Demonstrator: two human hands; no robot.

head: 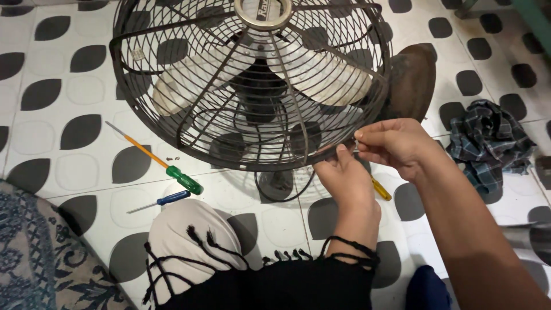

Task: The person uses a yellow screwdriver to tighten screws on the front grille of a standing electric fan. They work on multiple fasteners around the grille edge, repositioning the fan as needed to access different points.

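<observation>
At about eight o'clock a patterned blue rug [34, 258] covers the corner of the tiled floor [69, 166]. Just right of it lie two screwdrivers: a green-handled screwdriver [183, 179] with an orange shaft, its long axis running from ten o'clock down to four o'clock, tip toward ten; and below it a blue-handled screwdriver [172, 198], nearly level, tip pointing toward eight o'clock. A few tiny dark screws [172, 158] sit beside the orange shaft.

At twelve o'clock stands the fan [252, 80], its dark wire guard tilted back so the hub faces up toward the camera; pale blades show behind the wires.

At the guard's lower rim, around five o'clock, the left hand [344, 183] reaches up from six o'clock, fingers pressed against the rim wire and grasping it. The right hand [396, 146] comes in from four o'clock, fingers pinched on something small and thin at the rim; what it is cannot be told. A yellow-handled tool [381, 189] lies beneath the hands.

At three o'clock a crumpled plaid cloth [488, 143] rests on the floor.
</observation>
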